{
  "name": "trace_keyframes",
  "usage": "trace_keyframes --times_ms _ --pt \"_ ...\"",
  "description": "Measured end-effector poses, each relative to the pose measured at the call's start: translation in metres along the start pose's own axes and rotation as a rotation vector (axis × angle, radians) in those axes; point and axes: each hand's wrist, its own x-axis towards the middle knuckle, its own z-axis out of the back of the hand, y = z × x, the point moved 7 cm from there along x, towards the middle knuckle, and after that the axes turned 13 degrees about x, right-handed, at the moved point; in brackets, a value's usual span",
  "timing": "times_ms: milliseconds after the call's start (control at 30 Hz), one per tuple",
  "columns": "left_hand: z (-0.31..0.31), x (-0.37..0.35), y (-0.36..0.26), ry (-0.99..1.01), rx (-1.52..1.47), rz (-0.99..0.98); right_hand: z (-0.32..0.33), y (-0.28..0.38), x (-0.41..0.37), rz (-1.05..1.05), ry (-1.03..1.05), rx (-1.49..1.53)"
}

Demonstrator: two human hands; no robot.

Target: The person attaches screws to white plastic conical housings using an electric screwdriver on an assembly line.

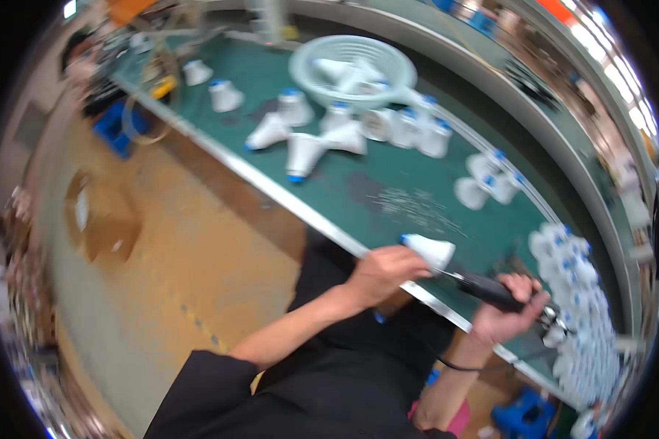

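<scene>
My right hand is wrapped round a black power screwdriver whose thin bit points left. The bit's tip meets the fingertips of my left hand, which are pressed together; what they hold, if anything, is too small to name. Just beyond those fingers a white cone-shaped part with a blue end lies on the green table, close to its front edge. Farther back, small loose metal pieces, probably screws, are scattered on the surface.
A pale green basket holds white parts at the back. Several white and blue parts stand or lie before it. Many more crowd the right end. Blue bins are on the floor. A person is at far left.
</scene>
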Motion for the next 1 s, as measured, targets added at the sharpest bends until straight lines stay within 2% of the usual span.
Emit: trace_keyframes --times_ms 67,133,233,367,467,800,1000 --pt "-0.01 -0.002 -0.006 -0.017 0.117 -0.055 0.003 0.004 -0.002 0.047 0.037 -0.074" --pt "-0.014 0.004 -0.008 -0.028 0.191 -0.018 0.006 0.003 0.0 0.089 0.008 -0.087" --pt "-0.021 0.005 -0.005 -0.02 0.148 0.003 0.022 0.011 0.003 0.129 -0.045 -0.114" --pt "-0.014 0.001 0.005 0.033 -0.248 0.362 0.02 0.013 0.002 0.12 -0.061 -0.09" --pt "-0.004 -0.001 0.0 0.043 -0.251 0.343 0.02 0.007 -0.001 0.035 -0.077 0.061" --pt "-0.007 0.0 -0.016 0.003 0.033 0.065 0.027 0.007 -0.01 0.034 -0.156 -0.025" --pt "-0.012 0.001 -0.022 0.028 0.094 0.023 0.027 0.008 -0.012 0.023 -0.164 -0.042"
